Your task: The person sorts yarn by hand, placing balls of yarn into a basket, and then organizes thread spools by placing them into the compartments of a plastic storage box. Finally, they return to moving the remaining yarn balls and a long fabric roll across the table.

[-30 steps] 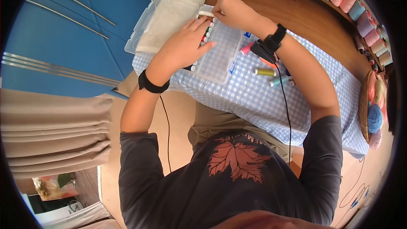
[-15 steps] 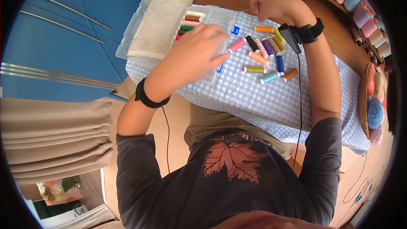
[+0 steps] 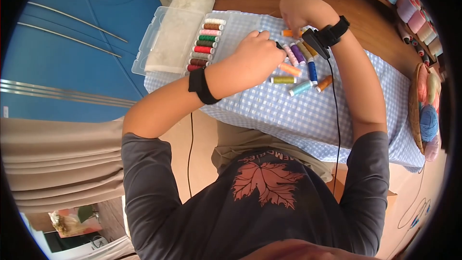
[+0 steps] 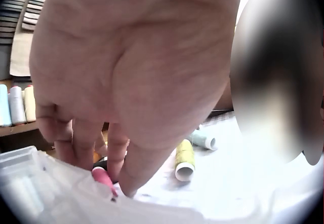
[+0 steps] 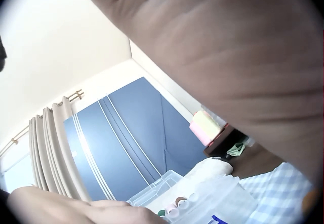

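Observation:
My left hand [image 3: 257,58] reaches over the clear plastic box [image 3: 240,19], palm down and fingers bent. In the left wrist view its fingertips are right at a pink thread spool [image 4: 104,178], just past the box wall; a black spool [image 3: 278,45] shows beyond the knuckles. My right hand [image 3: 305,12] is above the far end of the loose spools, its fingers pointing down by an orange spool [image 3: 289,33]. Those fingertips are mostly hidden; I cannot tell whether they grip it. A row of several spools, headed by a white one [image 3: 214,21], lies in the box's left compartment.
Loose spools, among them olive [image 3: 283,80], light blue [image 3: 301,88] and brown [image 3: 325,83], lie on the checked cloth [image 3: 269,108]. A pale padded roll [image 3: 175,33] lies beneath the box's open lid. A yarn basket [image 3: 415,110] stands at right; thread cones [image 3: 394,0] line a shelf.
Both hands have left the box's spool row, uncovering it. My left hand has moved right to the box's right edge. My right hand has moved right, then lowered by the orange spool.

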`<state>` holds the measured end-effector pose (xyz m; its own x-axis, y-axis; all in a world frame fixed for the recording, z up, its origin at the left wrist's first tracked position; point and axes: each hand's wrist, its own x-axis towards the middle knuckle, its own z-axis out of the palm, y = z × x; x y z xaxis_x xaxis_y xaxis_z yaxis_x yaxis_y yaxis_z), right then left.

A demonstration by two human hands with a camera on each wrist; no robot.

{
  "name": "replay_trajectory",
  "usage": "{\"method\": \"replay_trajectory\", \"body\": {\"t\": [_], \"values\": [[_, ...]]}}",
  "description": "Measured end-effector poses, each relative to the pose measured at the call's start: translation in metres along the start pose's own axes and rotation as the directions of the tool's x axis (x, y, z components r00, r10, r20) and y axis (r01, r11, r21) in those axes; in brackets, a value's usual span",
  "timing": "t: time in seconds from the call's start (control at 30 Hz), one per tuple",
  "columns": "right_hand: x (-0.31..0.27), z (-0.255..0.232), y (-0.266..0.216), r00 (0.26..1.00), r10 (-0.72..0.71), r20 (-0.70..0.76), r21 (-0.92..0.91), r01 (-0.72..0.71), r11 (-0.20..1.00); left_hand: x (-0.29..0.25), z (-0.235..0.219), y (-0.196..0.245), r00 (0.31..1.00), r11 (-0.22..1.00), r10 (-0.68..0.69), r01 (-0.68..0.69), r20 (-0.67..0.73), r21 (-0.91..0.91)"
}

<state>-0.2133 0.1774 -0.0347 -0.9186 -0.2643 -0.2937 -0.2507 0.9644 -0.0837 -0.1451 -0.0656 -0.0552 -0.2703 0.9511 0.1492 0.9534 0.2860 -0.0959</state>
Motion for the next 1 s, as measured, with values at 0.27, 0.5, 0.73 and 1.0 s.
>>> {"method": "replay_trajectory", "body": {"t": [0.27,0.5,0.73,1.0], "values": [[0.004,0.009,0.003,1.000,0.011,-0.024,-0.036,-0.012,0.999,0.004,-0.063,-0.079,0.928,0.901,-0.356,0.310,-0.110,-0.304],[-0.001,0.003,-0.006,0.998,0.048,-0.030,-0.083,-0.050,0.995,-0.017,-0.049,-0.160,0.961,0.962,-0.271,0.270,-0.051,-0.039],[0.000,0.003,-0.006,0.999,0.048,-0.013,-0.080,-0.049,0.996,-0.032,-0.023,-0.168,0.980,0.973,-0.193,0.185,-0.047,-0.137],[0.011,0.018,0.008,0.996,0.005,-0.090,-0.090,-0.014,0.996,-0.021,-0.037,-0.084,0.977,0.992,-0.111,0.099,-0.183,-0.077]]}}
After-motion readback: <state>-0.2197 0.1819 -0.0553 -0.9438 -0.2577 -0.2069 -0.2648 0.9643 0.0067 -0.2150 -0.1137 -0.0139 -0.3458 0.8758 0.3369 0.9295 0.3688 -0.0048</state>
